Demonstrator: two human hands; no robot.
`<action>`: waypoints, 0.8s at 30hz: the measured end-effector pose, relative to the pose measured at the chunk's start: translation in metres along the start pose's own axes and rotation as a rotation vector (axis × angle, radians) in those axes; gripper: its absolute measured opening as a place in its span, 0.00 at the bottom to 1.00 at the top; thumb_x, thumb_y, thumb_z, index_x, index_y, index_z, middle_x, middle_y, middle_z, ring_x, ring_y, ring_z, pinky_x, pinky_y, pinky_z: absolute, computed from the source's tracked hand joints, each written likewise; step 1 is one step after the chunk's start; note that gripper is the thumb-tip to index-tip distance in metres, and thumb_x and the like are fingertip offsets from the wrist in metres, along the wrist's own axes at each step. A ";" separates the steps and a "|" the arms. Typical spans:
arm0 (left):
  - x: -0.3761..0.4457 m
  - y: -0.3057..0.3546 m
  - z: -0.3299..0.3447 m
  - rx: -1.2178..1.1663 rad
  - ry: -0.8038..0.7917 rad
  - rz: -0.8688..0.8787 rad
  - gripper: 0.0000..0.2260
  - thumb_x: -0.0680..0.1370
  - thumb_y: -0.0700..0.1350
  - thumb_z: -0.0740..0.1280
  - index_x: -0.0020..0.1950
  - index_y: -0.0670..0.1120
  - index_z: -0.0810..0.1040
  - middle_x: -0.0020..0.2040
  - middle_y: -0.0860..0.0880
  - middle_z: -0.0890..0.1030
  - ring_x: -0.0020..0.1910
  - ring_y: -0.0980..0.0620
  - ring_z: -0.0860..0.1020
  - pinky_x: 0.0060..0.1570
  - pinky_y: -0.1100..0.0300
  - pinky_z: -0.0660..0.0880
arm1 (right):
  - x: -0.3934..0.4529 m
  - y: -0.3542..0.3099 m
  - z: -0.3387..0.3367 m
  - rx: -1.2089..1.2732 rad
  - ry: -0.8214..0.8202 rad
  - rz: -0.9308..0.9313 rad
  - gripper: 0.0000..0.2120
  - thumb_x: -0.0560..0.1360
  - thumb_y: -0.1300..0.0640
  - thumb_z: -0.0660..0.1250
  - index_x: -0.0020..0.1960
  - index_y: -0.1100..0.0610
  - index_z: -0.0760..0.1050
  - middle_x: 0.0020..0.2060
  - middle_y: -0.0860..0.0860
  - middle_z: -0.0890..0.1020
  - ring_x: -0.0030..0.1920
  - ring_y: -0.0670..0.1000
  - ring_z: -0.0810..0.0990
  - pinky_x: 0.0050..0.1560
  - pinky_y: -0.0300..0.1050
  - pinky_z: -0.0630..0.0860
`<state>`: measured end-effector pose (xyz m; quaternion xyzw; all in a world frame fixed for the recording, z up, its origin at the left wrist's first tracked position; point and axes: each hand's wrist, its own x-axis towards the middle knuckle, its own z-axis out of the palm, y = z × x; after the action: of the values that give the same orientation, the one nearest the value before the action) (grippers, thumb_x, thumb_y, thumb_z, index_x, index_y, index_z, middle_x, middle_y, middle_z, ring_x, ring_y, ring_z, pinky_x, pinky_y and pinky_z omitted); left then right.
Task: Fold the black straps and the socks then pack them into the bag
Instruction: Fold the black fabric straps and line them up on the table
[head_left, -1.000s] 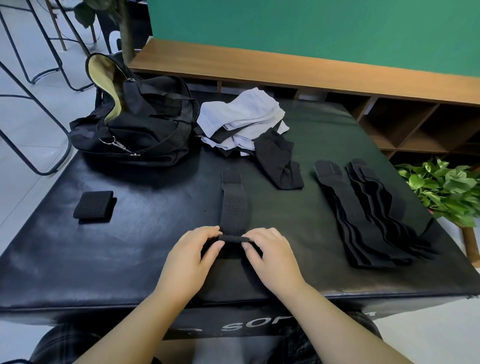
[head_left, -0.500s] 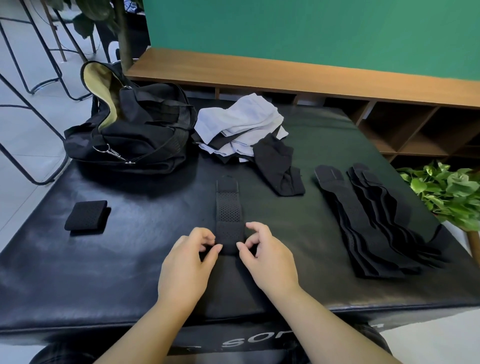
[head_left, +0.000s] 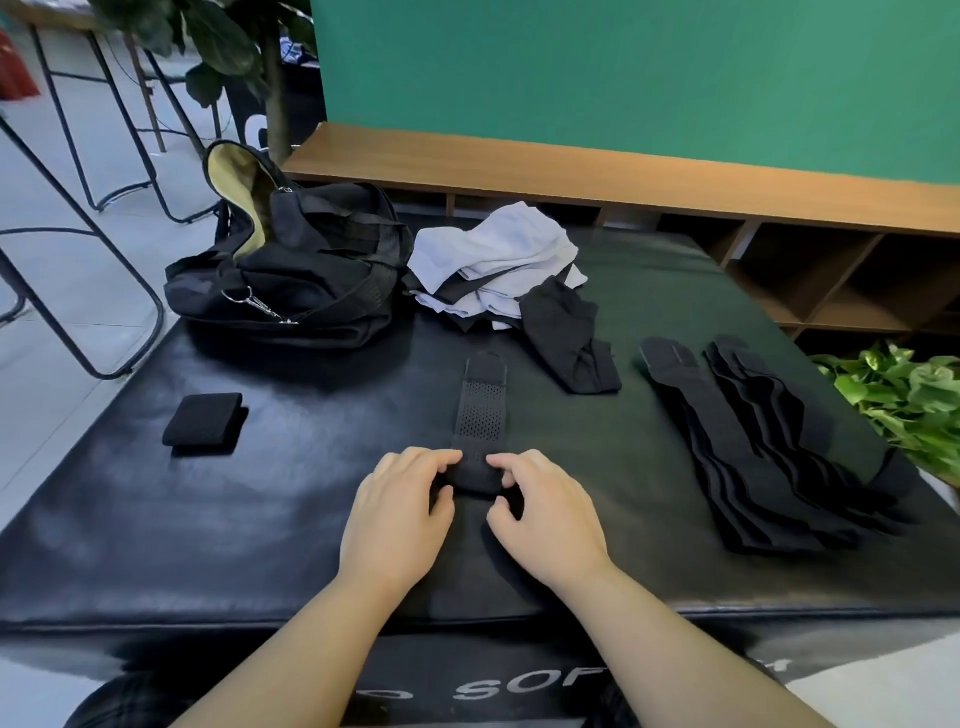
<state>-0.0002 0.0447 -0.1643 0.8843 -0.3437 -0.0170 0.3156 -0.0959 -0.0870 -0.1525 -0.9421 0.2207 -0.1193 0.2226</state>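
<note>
Head view: at 6 o'clock on the black padded table (head_left: 156, 525), the left hand (head_left: 397, 512) and right hand (head_left: 545, 512) pinch either side of a small roll at the near end of one black strap (head_left: 480, 415), fingers curled around it. A second ago only a thin first fold lay under the fingertips; now the rolled part is thicker and the flat stretch running toward 12 o'clock is shorter, so the roll has travelled up the strap. In my judgement roughly half of this strap is left to wind before it matches the folded strap (head_left: 205, 418), which sits apart at 9 o'clock. The remaining straps (head_left: 758, 457) lie fanned out flat at 3 o'clock, untouched. The socks (head_left: 493, 265), a loose heap of pale and dark ones, sit at 12 o'clock, with a black sock (head_left: 569, 340) trailing off toward 1 o'clock. The bag (head_left: 291, 275) rests at 11 o'clock, its mouth gaping to show a yellow lining; I cannot tell whether anything is inside. Most of the folding, and seemingly all the packing, lies ahead.
</note>
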 end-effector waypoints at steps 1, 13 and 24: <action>0.000 0.000 0.000 -0.008 0.004 0.001 0.15 0.77 0.45 0.65 0.64 0.55 0.75 0.54 0.59 0.77 0.53 0.56 0.72 0.54 0.61 0.69 | 0.000 0.000 0.000 -0.003 -0.004 0.004 0.19 0.74 0.54 0.62 0.65 0.45 0.72 0.48 0.40 0.73 0.51 0.43 0.74 0.50 0.36 0.68; 0.002 -0.001 -0.001 -0.140 0.055 0.008 0.08 0.78 0.54 0.61 0.54 0.57 0.77 0.48 0.64 0.76 0.50 0.62 0.71 0.51 0.61 0.71 | 0.001 0.003 0.002 0.110 0.063 0.022 0.10 0.79 0.49 0.59 0.57 0.47 0.75 0.53 0.37 0.75 0.48 0.39 0.73 0.51 0.36 0.70; -0.005 -0.004 0.002 -0.330 0.129 -0.133 0.09 0.74 0.51 0.70 0.43 0.60 0.70 0.45 0.58 0.78 0.46 0.62 0.76 0.44 0.61 0.74 | -0.005 0.006 0.005 0.320 0.108 0.074 0.13 0.75 0.50 0.67 0.54 0.35 0.67 0.42 0.37 0.77 0.47 0.39 0.74 0.46 0.31 0.69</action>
<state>-0.0021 0.0485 -0.1691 0.8405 -0.2562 -0.0371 0.4759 -0.1004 -0.0878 -0.1604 -0.8780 0.2451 -0.1954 0.3618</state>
